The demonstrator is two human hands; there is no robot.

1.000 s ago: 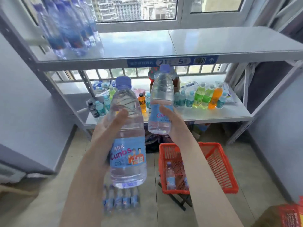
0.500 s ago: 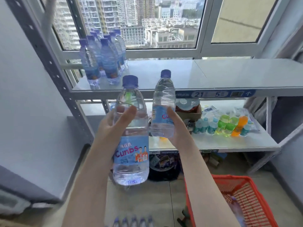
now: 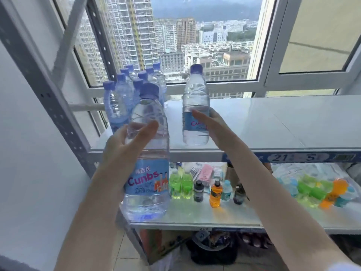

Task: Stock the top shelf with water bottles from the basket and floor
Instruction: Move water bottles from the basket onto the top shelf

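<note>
Left hand [image 3: 125,151] grips clear blue-capped plastic water bottle [image 3: 148,173]; right hand [image 3: 213,128] grips second such bottle [image 3: 195,102] at grey top shelf [image 3: 273,124]. Risk: sideways nudge topples standing bottles [image 3: 125,94], centre-left.

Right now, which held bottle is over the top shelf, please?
The right bottle, in the right hand; the left bottle, in the left hand, hangs lower, before the shelf edge.

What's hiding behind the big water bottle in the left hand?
A cluster of blue-capped bottles stands behind the big water bottle, on the top shelf. Caps and shoulders show; the bottle and the left hand cover some lower parts, so I cannot count them all.
</note>
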